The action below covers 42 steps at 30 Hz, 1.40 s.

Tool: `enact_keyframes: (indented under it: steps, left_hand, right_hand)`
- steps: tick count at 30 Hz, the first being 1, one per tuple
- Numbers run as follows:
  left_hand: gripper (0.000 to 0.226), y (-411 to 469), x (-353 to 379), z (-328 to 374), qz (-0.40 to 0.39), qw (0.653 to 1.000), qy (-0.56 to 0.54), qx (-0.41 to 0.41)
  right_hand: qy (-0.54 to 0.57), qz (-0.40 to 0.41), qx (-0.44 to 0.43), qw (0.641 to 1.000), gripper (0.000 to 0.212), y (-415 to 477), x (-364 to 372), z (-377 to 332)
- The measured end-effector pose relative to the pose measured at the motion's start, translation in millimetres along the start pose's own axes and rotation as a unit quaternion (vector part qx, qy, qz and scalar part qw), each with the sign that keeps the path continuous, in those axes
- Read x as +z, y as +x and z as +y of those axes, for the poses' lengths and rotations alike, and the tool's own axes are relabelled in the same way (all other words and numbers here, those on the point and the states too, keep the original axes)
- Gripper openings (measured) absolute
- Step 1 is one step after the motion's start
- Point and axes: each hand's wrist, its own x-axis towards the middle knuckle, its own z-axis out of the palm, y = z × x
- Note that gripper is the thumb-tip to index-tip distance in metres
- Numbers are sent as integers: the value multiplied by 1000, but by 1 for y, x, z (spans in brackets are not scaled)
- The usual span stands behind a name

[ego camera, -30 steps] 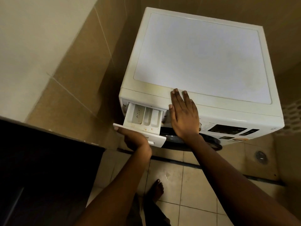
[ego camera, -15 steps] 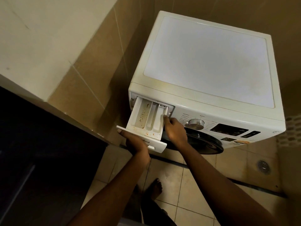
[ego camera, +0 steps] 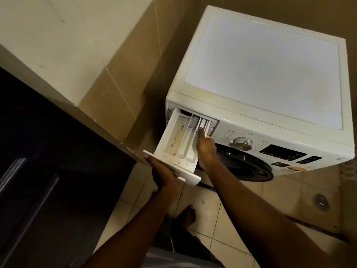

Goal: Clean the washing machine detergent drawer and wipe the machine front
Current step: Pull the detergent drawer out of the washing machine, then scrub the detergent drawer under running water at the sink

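The drawer (ego camera: 173, 140) looks like light, stiff, maybe slippery plastic. The left hand (ego camera: 164, 176) grips its near front panel (ego camera: 191, 178); the right hand (ego camera: 205, 149) presses the far catch (ego camera: 202, 124) with a straight finger.

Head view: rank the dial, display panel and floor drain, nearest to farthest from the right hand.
1. Dial, just right of the right hand.
2. Display panel, farther right, beyond the dial.
3. Floor drain, on the tiles, far right.

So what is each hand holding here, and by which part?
Left hand grips the detergent drawer by its front panel, from underneath. Right hand touches the drawer's rear right compartment; a grip cannot be told.
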Motion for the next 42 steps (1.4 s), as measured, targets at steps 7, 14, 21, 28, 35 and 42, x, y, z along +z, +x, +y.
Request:
enact_keyframes:
  steps: [7,14,21,28,35,42]
  left_hand:
    - [47,1,-49,26,-25,999,35,19]
    - [77,10,-61,66,-129,985,113,-18]
    - [99,22,-54,75,-249,930,269,-40]
    - [71,-23,-19,63,-369,870,324,-35]
    - [83,-71,35,9,-407,827,385,-34]
    - [87,-155,92,-74,-513,735,438,-66]
  right_hand:
    - [2,-60,10,998,51,-47,7,35]
    - [151,-36,-24,988,42,-85,-15,70]
    - [170,188,-74,965,16,-107,-90,82]
    - [44,181,-93,978,23,-159,-140,90]
    - [59,296,-31,953,24,-178,-202,128]
    - [101,417,0,903,21,-205,-295,178]
